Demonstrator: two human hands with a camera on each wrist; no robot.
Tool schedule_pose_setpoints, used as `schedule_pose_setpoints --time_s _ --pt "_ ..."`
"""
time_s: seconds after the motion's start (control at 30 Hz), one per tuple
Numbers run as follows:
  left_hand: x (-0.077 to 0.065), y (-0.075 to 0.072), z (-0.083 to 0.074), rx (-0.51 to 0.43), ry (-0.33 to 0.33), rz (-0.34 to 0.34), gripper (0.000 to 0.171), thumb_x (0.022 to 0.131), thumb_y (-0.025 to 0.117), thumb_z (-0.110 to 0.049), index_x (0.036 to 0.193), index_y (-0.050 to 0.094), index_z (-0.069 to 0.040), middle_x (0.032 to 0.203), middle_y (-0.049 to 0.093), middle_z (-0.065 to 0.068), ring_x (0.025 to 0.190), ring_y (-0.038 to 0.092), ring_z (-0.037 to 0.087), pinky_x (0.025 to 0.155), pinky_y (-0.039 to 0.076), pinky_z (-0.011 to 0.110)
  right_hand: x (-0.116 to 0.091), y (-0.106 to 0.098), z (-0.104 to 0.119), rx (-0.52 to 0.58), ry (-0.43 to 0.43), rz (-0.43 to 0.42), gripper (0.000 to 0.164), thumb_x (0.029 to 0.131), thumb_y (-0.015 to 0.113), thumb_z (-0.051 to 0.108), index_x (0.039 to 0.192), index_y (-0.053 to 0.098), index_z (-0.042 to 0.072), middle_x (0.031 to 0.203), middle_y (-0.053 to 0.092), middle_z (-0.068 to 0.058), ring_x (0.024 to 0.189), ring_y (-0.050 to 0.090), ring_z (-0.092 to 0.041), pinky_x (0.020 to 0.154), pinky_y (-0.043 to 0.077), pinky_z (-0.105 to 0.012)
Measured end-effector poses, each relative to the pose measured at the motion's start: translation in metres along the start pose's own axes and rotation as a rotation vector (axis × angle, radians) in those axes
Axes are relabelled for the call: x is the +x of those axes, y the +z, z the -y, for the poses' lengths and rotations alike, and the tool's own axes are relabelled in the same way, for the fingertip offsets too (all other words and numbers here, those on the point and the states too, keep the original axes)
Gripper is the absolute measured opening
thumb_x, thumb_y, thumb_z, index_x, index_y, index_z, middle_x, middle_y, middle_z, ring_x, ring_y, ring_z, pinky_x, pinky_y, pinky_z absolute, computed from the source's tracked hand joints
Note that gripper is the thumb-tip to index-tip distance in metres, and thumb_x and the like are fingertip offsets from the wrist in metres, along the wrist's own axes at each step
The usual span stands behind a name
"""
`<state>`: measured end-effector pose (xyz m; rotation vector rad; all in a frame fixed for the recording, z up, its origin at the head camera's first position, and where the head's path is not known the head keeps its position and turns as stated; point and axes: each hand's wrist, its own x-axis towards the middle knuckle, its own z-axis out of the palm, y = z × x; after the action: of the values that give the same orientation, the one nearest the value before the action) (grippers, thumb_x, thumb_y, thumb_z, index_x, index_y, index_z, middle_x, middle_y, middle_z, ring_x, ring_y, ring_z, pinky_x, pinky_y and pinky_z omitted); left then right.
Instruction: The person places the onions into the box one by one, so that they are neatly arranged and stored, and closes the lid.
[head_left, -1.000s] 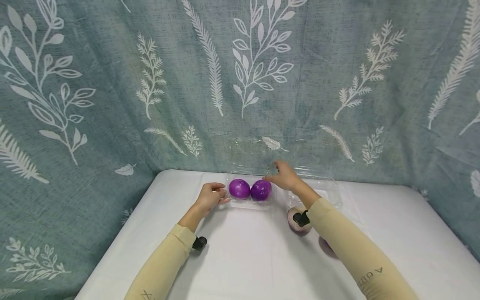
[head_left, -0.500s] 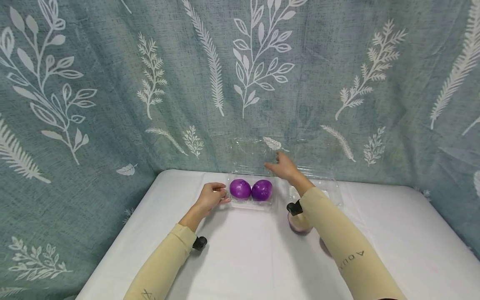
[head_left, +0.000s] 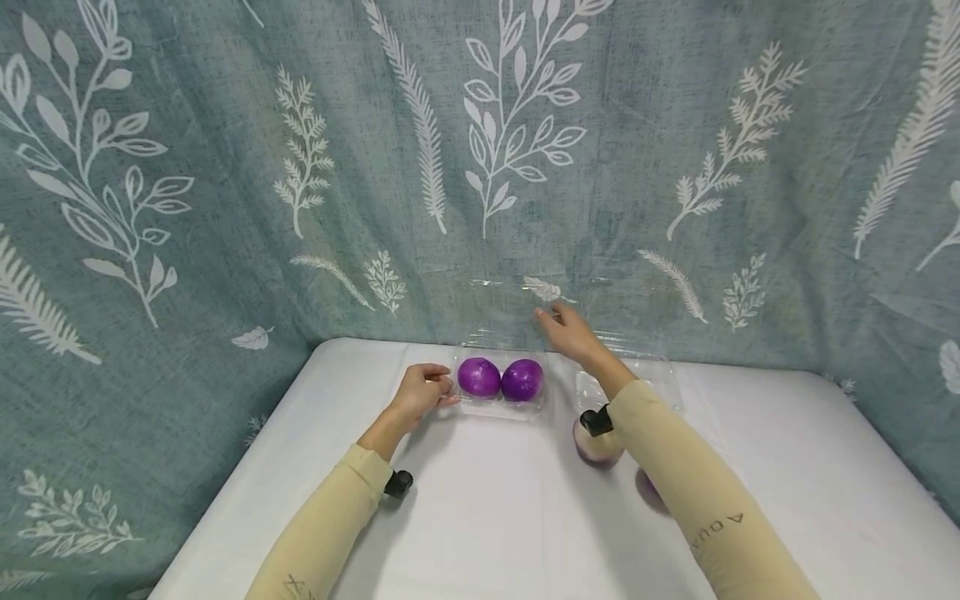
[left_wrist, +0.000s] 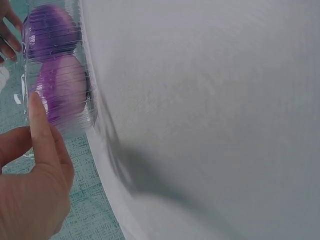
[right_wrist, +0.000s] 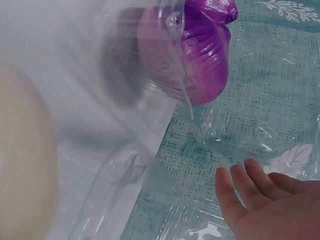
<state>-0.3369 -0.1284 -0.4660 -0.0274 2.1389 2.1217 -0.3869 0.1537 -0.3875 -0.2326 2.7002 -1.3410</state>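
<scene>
Two purple onions, the left one and the right one, lie side by side in a clear plastic box at the table's far edge. Its clear lid stands raised behind, against the curtain. At the box's left end is my left hand, its extended index finger touching the plastic in the left wrist view. My right hand reaches behind the box's right side, close to the lid. Its fingers look extended and hold nothing; whether they touch the lid, I cannot tell.
Right of the box sits a second clear box, partly behind my right forearm. Nearer me on the white table lie a pale onion with a purple rim and another onion, mostly covered by the sleeve. A patterned curtain hangs behind.
My right hand has risen from beside the right onion and moved back to the raised lid. My left hand stays at the box's left end, and the onions have not moved.
</scene>
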Motion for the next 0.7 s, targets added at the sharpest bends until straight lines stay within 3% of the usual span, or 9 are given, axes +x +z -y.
schedule_pose_setpoints --time_s 0.27,0.4,0.57,0.7 --pt "0.001 0.0 -0.002 -0.001 -0.015 -0.002 0.038 0.1 0.053 0.011 0.136 0.05 0.018 0.099 0.053 0.015 0.09 0.061 0.023 0.08 0.064 0.029 -0.012 -0.003 0.0 -0.006 -0.033 0.018 0.087 0.106 0.012 0.065 0.159 0.029 -0.002 0.153 0.044 -0.027 0.144 0.038 -0.045 0.12 0.033 -0.059" --pt "0.001 -0.001 -0.001 0.005 -0.016 0.005 0.038 0.1 0.053 0.011 0.137 0.049 0.018 0.101 0.053 0.015 0.09 0.061 0.024 0.081 0.064 0.031 -0.017 -0.003 -0.001 0.006 -0.031 0.044 0.085 0.106 0.009 0.063 0.153 0.039 -0.002 0.152 0.045 -0.027 0.14 0.041 -0.046 0.114 0.041 -0.06" --pt "0.0 0.0 -0.003 0.008 -0.015 0.008 0.038 0.1 0.052 0.012 0.137 0.049 0.019 0.101 0.052 0.015 0.093 0.062 0.026 0.083 0.064 0.031 -0.023 -0.003 -0.004 -0.015 -0.061 0.048 0.079 0.109 0.008 0.057 0.133 0.052 -0.004 0.147 0.048 -0.028 0.128 0.05 -0.047 0.106 0.049 -0.057" --pt "0.001 0.002 -0.003 0.002 -0.011 0.008 0.037 0.1 0.052 0.012 0.136 0.049 0.02 0.099 0.053 0.014 0.094 0.061 0.027 0.081 0.064 0.03 -0.033 -0.002 -0.007 -0.033 -0.089 0.055 0.077 0.111 0.012 0.052 0.146 0.046 -0.007 0.152 0.044 -0.029 0.141 0.04 -0.047 0.117 0.037 -0.06"
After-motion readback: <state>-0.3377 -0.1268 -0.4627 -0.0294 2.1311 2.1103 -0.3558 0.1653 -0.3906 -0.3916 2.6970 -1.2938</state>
